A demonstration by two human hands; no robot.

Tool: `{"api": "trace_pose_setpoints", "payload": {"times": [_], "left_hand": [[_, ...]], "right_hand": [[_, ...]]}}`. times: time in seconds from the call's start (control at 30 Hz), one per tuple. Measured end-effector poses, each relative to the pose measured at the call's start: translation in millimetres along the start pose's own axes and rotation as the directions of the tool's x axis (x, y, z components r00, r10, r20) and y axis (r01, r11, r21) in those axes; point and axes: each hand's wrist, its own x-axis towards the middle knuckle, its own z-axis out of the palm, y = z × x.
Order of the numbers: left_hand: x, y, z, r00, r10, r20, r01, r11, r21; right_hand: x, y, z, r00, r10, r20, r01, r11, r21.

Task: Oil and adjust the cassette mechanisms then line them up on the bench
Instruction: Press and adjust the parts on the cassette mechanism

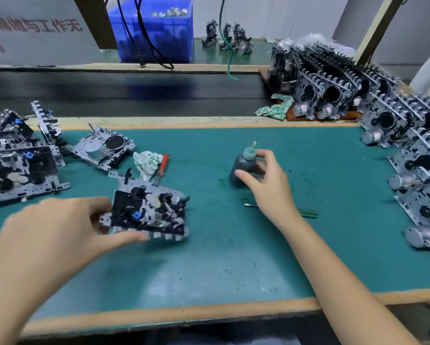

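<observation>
My left hand [67, 227] grips a cassette mechanism [149, 210] by its left edge, thumb under the front rim, just above the green mat [233, 257]. My right hand [266, 180] curls round a dark oil bottle [242, 168] with a pale green nozzle, standing upright on the mat at centre. A second mechanism [104, 148] with a round motor lies flat further back on the left. A heap of mechanisms [17, 160] fills the left edge. Rows of upright mechanisms [408, 135] stand along the right side.
A crumpled rag [146, 163] and a red screwdriver [163, 164] lie behind the held mechanism. A green-handled screwdriver [306, 212] lies under my right wrist. Another rag [276, 108] sits at the back right. A blue crate [156, 31] stands beyond a dark conveyor belt [121, 93].
</observation>
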Motion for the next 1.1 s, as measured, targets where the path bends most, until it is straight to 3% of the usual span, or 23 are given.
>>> {"api": "trace_pose_setpoints", "payload": {"times": [0.13,0.23,0.33,0.47,0.57,0.7,0.83,0.9,1.0,1.1], "left_hand": [[15,16,-20,0.975,0.2,0.099,-0.21,0.973,0.098],[15,63,-23,0.915,0.402,0.035,-0.402,0.901,0.161],[10,101,-9,0.807,0.588,-0.054,-0.57,0.799,0.192],[15,131,20,0.728,0.683,-0.062,-0.672,0.729,0.132],[18,142,45,0.673,0.74,-0.02,-0.73,0.668,0.144],[23,146,74,0.622,0.783,0.015,-0.769,0.608,0.196],[26,128,83,0.638,0.76,-0.122,-0.753,0.649,0.11],[27,108,83,0.697,0.695,-0.175,-0.709,0.704,-0.029],[27,76,81,0.854,0.519,-0.03,-0.497,0.797,-0.343],[25,64,85,0.891,0.438,0.116,-0.32,0.79,-0.523]], "right_hand": [[1,9,3,0.998,0.014,0.058,-0.017,0.999,0.046],[1,13,-1,1.0,-0.013,0.021,0.013,1.0,0.01],[0,15,-5,1.0,-0.026,-0.002,0.026,1.0,-0.011],[0,16,-7,0.999,-0.037,0.009,0.037,0.998,0.042],[3,13,-11,0.995,0.034,0.096,-0.053,0.978,0.204],[5,11,-21,0.973,0.103,0.208,-0.196,0.843,0.5],[3,8,-16,0.972,0.127,0.197,-0.212,0.834,0.509],[2,8,-12,0.975,0.147,0.167,-0.207,0.875,0.439],[0,9,-7,0.983,0.125,0.131,-0.16,0.94,0.303],[-2,11,0,0.985,0.088,0.146,-0.119,0.968,0.22]]}}
